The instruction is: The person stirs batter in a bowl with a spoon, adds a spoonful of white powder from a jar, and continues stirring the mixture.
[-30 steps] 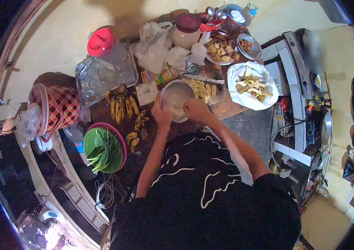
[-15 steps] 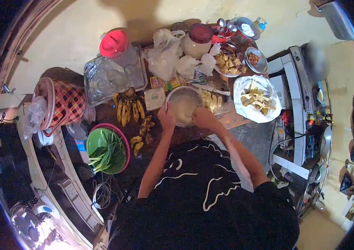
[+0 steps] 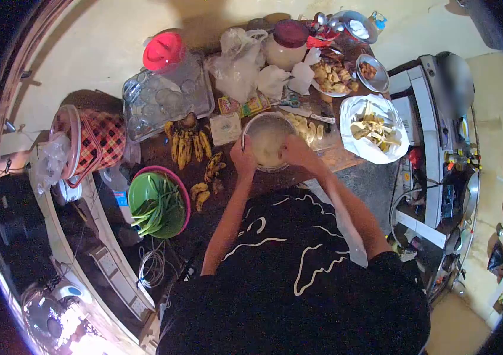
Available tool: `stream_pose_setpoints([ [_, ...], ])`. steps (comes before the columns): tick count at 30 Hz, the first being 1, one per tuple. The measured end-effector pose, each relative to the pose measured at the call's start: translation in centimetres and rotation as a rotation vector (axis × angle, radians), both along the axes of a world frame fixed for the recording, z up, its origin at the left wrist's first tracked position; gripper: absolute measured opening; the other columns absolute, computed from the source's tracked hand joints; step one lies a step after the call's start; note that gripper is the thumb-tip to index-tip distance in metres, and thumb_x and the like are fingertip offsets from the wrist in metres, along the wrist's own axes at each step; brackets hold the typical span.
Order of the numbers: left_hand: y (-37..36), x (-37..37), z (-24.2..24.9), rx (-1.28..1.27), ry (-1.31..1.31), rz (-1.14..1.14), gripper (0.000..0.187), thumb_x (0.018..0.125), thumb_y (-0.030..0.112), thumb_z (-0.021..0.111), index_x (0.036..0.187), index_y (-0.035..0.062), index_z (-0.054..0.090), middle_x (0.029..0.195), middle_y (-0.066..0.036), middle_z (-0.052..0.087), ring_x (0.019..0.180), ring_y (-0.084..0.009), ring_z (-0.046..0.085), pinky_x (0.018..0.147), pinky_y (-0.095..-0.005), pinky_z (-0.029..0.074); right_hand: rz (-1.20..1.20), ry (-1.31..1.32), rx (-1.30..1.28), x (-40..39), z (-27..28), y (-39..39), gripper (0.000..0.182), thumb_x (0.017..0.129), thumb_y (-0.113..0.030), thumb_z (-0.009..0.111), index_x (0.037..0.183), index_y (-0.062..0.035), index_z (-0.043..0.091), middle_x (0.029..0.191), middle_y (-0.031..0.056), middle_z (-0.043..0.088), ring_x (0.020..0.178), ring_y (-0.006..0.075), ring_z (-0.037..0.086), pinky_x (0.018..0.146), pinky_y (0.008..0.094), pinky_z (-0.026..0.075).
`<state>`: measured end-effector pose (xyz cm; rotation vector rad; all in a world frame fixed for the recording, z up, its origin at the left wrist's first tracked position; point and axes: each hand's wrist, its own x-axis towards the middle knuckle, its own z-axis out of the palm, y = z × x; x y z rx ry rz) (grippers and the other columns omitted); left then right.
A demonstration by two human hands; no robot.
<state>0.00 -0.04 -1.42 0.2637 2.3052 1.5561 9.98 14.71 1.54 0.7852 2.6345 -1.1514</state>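
The left hand [image 3: 243, 156] curls on the side of the bowl [image 3: 269, 113], a good place to grab. The right hand [image 3: 300, 154] is bunched up; I can't tell what it pinches. On the table [image 3: 339, 158], the bowl's goo [image 3: 264, 144] may slosh.

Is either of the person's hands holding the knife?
No, the knife lies on the table, while the left hand is at the bowl's left side and the right hand at its right.

Apparently no legible text
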Motion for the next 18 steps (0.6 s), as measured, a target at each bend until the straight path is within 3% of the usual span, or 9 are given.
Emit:
stream_pose_setpoints([
  [3, 0.1, 0.0, 1.0, -0.07, -0.031, -0.051, 0.03, 0.093, 0.022, 0.05, 0.106, -0.0019, 0.063, 0.082, -0.021, 0.065, 0.076, -0.0297, 0.063, 0.07, -0.0404, 0.046, -0.077, -0.057, 0.303, -0.3, 1.5, -0.2, 0.023, 0.071, -0.016, 0.058, 0.07, 0.0064, 0.064, 0.069, 0.0274, 0.062, 0.073, 0.0421, 0.064, 0.066, 0.0467, 0.053],
  [6, 0.4, 0.2, -0.6, -0.09, 0.02, -0.039, 0.03, 0.094, 0.02, 0.05, 0.113, 0.0002, 0.062, 0.092, -0.021, 0.066, 0.085, -0.0297, 0.065, 0.076, -0.0388, 0.047, 0.153, -0.085, 0.265, 0.3, 1.7, -0.6, 0.023, 0.07, -0.016, 0.059, 0.072, 0.0058, 0.066, 0.072, 0.0287, 0.062, 0.074, 0.0424, 0.064, 0.067, 0.0471, 0.053],
  [9, 1.2, 0.5, 2.2, -0.084, 0.01, -0.045, 0.03, 0.093, 0.018, 0.05, 0.117, 0.0021, 0.06, 0.101, -0.02, 0.066, 0.093, -0.0297, 0.065, 0.081, -0.0368, 0.047, 0.027, 0.017, 0.249, -0.1, 1.1, 0.7, 0.024, 0.07, -0.017, 0.06, 0.075, 0.0055, 0.067, 0.076, 0.0281, 0.063, 0.074, 0.0424, 0.064, 0.068, 0.0472, 0.053],
  [12, 1.1, 0.4, 2.6, -0.092, 0.027, -0.031, 0.031, 0.092, 0.015, 0.051, 0.12, 0.0029, 0.059, 0.105, -0.019, 0.065, 0.097, -0.0301, 0.064, 0.084, -0.036, 0.047, -0.026, -0.103, 0.28, 0.6, 3.0, -0.9, 0.022, 0.07, -0.016, 0.059, 0.074, 0.0049, 0.066, 0.079, 0.0263, 0.064, 0.075, 0.042, 0.064, 0.069, 0.0478, 0.052],
  [15, 1.3, 0.6, 3.9, -0.073, 0.051, -0.094, 0.03, 0.092, 0.014, 0.05, 0.119, 0.0025, 0.06, 0.104, -0.019, 0.066, 0.096, -0.03, 0.064, 0.083, -0.036, 0.047, 0.122, -0.023, 0.08, 0.4, 2.5, 0.1, 0.021, 0.07, -0.015, 0.06, 0.075, 0.0036, 0.067, 0.081, 0.0251, 0.065, 0.075, 0.042, 0.065, 0.07, 0.0489, 0.052],
  [18, 1.0, 0.2, 1.2, -0.018, 0.064, -0.055, 0.03, 0.093, 0.017, 0.05, 0.116, 0.0017, 0.061, 0.1, -0.02, 0.066, 0.091, -0.0304, 0.065, 0.079, -0.0367, 0.047, -0.097, -0.13, 0.289, 0.2, 2.6, -0.2, 0.02, 0.07, -0.015, 0.059, 0.074, 0.0026, 0.067, 0.081, 0.026, 0.065, 0.075, 0.0428, 0.064, 0.07, 0.0501, 0.051],
])
